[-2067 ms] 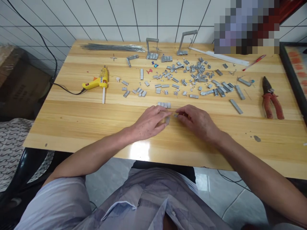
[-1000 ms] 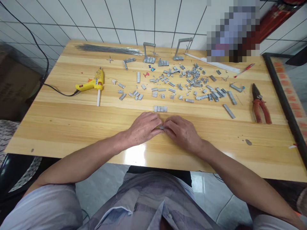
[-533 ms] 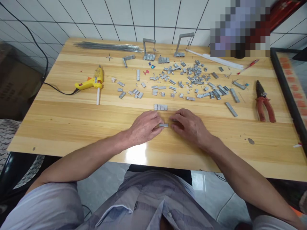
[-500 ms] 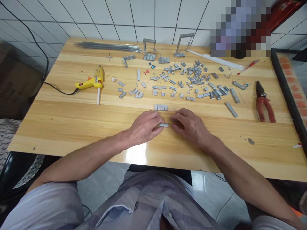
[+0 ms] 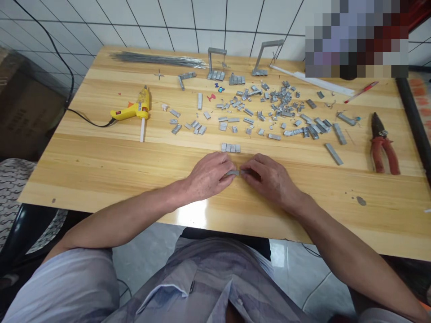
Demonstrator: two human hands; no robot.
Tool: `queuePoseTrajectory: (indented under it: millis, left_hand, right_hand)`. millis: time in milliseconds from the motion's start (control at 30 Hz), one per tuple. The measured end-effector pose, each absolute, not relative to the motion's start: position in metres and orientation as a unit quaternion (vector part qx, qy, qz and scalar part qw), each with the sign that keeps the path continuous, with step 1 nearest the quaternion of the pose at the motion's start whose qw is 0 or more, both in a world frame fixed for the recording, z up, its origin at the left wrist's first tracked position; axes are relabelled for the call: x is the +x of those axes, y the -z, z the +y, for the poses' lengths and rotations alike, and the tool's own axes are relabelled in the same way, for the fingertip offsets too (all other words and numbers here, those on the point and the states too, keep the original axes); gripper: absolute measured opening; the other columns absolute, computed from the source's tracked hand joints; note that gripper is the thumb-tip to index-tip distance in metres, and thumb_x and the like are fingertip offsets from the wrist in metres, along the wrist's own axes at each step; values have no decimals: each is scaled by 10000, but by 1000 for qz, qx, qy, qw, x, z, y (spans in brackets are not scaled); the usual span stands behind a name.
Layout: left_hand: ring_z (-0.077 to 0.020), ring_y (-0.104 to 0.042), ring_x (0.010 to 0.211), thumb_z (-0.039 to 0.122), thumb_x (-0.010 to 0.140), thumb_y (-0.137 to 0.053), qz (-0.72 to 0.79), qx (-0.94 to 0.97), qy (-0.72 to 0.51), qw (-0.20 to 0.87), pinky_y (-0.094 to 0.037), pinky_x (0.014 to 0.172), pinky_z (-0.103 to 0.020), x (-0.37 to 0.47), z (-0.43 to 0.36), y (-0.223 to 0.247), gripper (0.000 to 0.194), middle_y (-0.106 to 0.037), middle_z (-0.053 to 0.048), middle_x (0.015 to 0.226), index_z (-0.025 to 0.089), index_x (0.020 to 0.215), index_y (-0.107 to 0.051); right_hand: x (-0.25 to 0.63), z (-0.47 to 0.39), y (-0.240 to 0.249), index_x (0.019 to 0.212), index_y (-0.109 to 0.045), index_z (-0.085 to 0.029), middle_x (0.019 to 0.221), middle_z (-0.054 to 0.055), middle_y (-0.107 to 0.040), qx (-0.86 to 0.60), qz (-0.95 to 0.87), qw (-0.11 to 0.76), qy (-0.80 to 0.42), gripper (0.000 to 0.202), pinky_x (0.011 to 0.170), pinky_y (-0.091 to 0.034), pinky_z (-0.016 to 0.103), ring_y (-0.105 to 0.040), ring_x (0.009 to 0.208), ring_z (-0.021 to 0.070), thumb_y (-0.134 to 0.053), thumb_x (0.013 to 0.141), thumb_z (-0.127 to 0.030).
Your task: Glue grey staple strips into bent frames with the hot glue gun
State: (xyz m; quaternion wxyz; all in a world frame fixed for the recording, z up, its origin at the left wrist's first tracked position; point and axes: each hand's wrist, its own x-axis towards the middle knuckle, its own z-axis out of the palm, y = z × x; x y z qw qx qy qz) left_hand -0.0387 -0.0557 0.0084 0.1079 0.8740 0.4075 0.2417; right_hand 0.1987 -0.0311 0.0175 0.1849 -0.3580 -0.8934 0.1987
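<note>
My left hand (image 5: 213,176) pinches a small grey metal strip (image 5: 233,172) between thumb and fingers, low over the wooden table. Facing it, my right hand (image 5: 269,177) has its thumb and fingers closed on a small dark grey piece (image 5: 245,171), mostly hidden by the fingertips. The two pieces are end to end, nearly touching or touching. Just beyond my fingers lies a short row of grey metal pieces (image 5: 230,148), side by side.
Many loose grey pieces (image 5: 283,101) are scattered beyond my hands. A yellow glue gun (image 5: 139,107) lies left, red-handled pliers (image 5: 384,150) right. Thin wires (image 5: 158,59) and two upright metal frames (image 5: 210,63) stand or lie near the wall.
My hands have come closer together, and the strip in my left hand now meets or nearly meets the piece at my right fingertips. The whole view has shifted slightly.
</note>
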Motion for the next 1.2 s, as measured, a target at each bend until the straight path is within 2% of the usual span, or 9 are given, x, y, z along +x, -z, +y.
queuePoseTrajectory:
  millis: [233,500,700,900,1033,1200]
  left_hand:
    - [-195,-603,823,235,1009,-569,407,874,-241,109,-501,788,-343,-38,-55,-8,150,-672,-59,895,173,936,-685]
    - [-192,-615,823,219,988,-587,414,873,-236,105,-495,777,-340,-36,-54,-9,118,-668,-53,892,181,924,-679]
    - [-203,-652,881,264,972,-634,419,867,-237,130,-522,810,-354,-36,-55,-9,117,-691,-57,939,185,1046,-680]
    - [-197,-644,840,210,963,-621,414,869,-245,117,-514,778,-345,-36,-54,-8,71,-678,-48,889,182,978,-684]
    - [-178,-634,809,215,982,-618,418,857,-275,127,-508,759,-324,-35,-53,-11,77,-689,-46,886,176,997,-683]
    - [-170,-661,779,280,1023,-620,417,847,-299,135,-510,785,-330,-34,-54,-11,116,-728,-29,840,183,998,-679]
  right_hand:
    - [200,-31,-16,1004,-697,-185,928,86,-685,-372,-887,196,-192,99,738,-483,340,-633,823,219,-606,964,-186]
    - [199,-33,-14,1008,-699,-202,943,87,-704,-370,-884,206,-200,107,737,-484,342,-648,853,225,-605,961,-181]
    - [212,-25,-20,1102,-669,-211,1053,100,-717,-375,-872,231,-211,231,759,-522,353,-672,909,239,-622,885,-147]
    - [208,-24,-13,1037,-682,-201,999,102,-714,-375,-882,216,-187,160,772,-516,366,-670,936,260,-615,896,-170]
    - [205,-26,-9,970,-688,-207,939,88,-710,-379,-883,218,-169,122,734,-493,357,-656,881,246,-593,915,-155]
    - [202,-28,-12,1130,-680,-203,1052,121,-725,-363,-883,255,-152,192,797,-524,383,-666,952,266,-618,949,-220]
